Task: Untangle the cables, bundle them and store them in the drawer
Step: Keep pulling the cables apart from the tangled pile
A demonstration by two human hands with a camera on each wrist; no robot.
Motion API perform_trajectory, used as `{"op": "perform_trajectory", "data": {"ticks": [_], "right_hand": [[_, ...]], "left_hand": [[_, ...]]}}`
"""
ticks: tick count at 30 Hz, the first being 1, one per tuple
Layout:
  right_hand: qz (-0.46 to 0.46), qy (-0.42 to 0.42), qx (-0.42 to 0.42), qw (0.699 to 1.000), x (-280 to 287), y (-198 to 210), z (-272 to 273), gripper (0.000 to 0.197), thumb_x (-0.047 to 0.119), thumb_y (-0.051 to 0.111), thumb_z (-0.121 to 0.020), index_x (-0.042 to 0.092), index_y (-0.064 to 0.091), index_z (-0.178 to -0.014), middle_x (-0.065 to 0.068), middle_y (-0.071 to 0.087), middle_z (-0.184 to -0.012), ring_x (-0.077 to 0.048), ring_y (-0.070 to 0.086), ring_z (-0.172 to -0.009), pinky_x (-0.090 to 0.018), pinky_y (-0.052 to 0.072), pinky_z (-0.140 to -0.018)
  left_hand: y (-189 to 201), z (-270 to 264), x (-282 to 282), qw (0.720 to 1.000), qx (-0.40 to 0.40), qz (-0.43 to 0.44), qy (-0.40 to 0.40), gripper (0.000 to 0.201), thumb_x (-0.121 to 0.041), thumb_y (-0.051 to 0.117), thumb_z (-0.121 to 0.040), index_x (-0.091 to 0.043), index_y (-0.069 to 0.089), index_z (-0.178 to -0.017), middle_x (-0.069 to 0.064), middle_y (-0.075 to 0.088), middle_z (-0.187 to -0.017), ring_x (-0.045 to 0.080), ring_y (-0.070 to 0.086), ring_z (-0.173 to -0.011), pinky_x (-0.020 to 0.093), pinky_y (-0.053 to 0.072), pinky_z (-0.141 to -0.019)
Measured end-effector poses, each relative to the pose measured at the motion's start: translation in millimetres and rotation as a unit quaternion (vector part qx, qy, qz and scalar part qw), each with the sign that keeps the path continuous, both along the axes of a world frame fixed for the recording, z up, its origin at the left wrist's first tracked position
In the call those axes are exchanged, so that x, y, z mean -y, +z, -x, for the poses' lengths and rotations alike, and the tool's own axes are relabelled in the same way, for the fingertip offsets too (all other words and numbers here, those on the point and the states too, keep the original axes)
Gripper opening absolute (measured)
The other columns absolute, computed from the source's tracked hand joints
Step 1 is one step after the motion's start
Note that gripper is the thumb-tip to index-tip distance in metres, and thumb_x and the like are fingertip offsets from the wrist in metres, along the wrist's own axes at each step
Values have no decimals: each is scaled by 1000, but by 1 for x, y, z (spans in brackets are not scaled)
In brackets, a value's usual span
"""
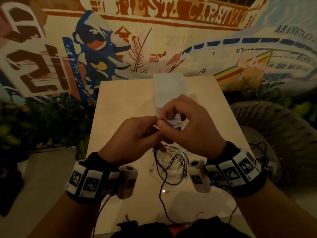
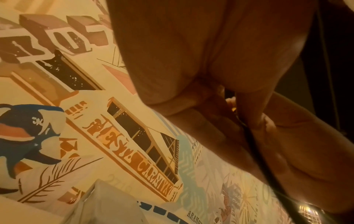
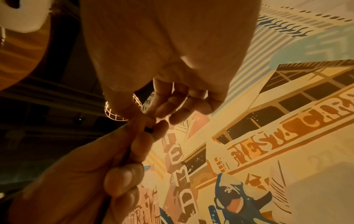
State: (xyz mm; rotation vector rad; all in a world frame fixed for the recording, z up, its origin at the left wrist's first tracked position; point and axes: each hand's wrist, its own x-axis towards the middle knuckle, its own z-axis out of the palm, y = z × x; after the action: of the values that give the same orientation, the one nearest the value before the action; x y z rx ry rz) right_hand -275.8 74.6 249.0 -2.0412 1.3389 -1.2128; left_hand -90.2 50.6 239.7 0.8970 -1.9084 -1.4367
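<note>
Left hand: the left hand [image 1: 135, 134] is hovering above the middle of the pale square bench [image 1: 120, 107], knuckles up, fingers curling inward and thumb tip pressing toward the other hand; it is pinching the thin black cable [image 1: 162, 182]
Right hand: the right hand [image 1: 192, 127] is meeting the left one fingertip to fingertip, its back turned up and to the right, fingers [image 3: 178, 115] bending down; it is pinching a small dark cable end [image 3: 148, 129] against the left thumb, and holding a white folded cable bundle [image 1: 174, 122] under its fingers
Wrists: both are wearing black bands with white marker blocks, forearms angling in from the lower corners
Black cable, axis: it is hanging from the left palm, where the left wrist view shows it [image 2: 256, 153] running down between fingers and palm; in the head view it is dropping roughly vertically toward the near bench edge, with a loop near the tangle
White cables: a loose tangle of thin white cables [image 1: 173, 160] is lying on the bench just below the hands, strands looping in no single direction, the black cable crossing through it
Drawer unit: a white translucent plastic drawer box [image 1: 169, 88] is standing on the far side of the bench, its long axis pointing away from the person, partly hidden behind the right hand; whether it is open I cannot tell
Backdrop: a painted mural wall [image 1: 154, 40] is filling the background
</note>
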Motion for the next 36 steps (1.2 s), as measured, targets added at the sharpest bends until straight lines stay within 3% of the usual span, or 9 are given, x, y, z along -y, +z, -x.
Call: {"op": "perform_trajectory", "data": {"ticks": [5, 8, 12, 19, 23, 26, 29, 33, 36], "right_hand": [[-254, 132, 168, 943, 2, -28, 0, 52, 32, 68, -94, 26, 46, -141, -1, 66, -125, -16, 66, -116, -41, 54, -100], [-352, 216, 80, 907, -14, -57, -11, 20, 30, 49, -106, 18, 63, -111, -8, 74, -100, -16, 72, -92, -32, 55, -93], [-389, 131, 179, 894, -27, -94, -9, 35, 27, 36, -109, 15, 51, -80, 14, 51, -61, -5, 45, -54, -22, 46, -59], [-545, 43, 58, 835, -102, -210, 46, 29, 42, 43, -105, 35, 61, -84, 17, 52, -69, 6, 46, -52, -15, 39, -57], [-610, -11, 140, 780, -151, -249, 80, 38, 49, 46, -101, 17, 59, -85, 1, 47, -70, -3, 42, -51, -20, 37, -55], [-611, -2, 98, 786, -157, -250, 93, 53, 60, 46, -98, 15, 68, -82, -9, 58, -70, -14, 55, -62, -22, 48, -61], [-534, 3, -39, 845, -140, -244, 103, 25, 52, 59, -96, 31, 71, -97, 7, 74, -88, -4, 68, -81, -28, 56, -82], [-368, -84, -85, 922, -75, -211, 98, 36, 39, 70, -91, 44, 53, -122, 16, 69, -88, 1, 65, -74, -20, 51, -69], [-356, -91, -120, 922, -26, -211, 89, 43, 39, 70, -90, 39, 50, -128, 13, 67, -87, -7, 64, -72, -27, 49, -69]], "left_hand": [[-5, 4, 8, 989, -84, 25, 120, 14, -29, 82, -81, -24, 70, -76, 10, 75, -75, 33, 74, -73, 43, 62, -66], [-5, 5, 15, 975, -99, 55, 190, 18, -30, 77, -84, -16, 67, -79, 6, 73, -69, 31, 72, -63, 45, 61, -59], [-6, -2, 24, 968, -107, 39, 222, 24, -30, 50, -103, -10, 60, -93, 2, 57, -57, 25, 63, -51, 36, 59, -56], [-18, -20, 41, 946, -189, -68, 256, 42, -39, 23, -111, -19, 48, -84, -6, 30, -59, 12, 21, -46, 22, 25, -44], [-31, -24, 41, 936, -192, -130, 265, 45, -44, 23, -110, -22, 42, -76, -8, 26, -56, 10, 17, -44, 20, 18, -43], [-46, -16, 36, 951, -151, -138, 231, 45, -45, 24, -110, -23, 39, -74, -6, 24, -56, 11, 17, -42, 20, 18, -41], [-57, -3, 31, 960, -91, -168, 203, 45, -45, 24, -109, -21, 39, -74, -8, 29, -52, 9, 21, -39, 18, 22, -40], [-74, 9, 23, 959, -42, -205, 190, 45, -44, 26, -109, -19, 41, -74, -8, 31, -50, 7, 22, -38, 17, 24, -40], [-83, 15, 16, 956, -30, -232, 178, 45, -43, 28, -109, -19, 40, -73, -8, 28, -51, 8, 19, -39, 16, 22, -40]]}}
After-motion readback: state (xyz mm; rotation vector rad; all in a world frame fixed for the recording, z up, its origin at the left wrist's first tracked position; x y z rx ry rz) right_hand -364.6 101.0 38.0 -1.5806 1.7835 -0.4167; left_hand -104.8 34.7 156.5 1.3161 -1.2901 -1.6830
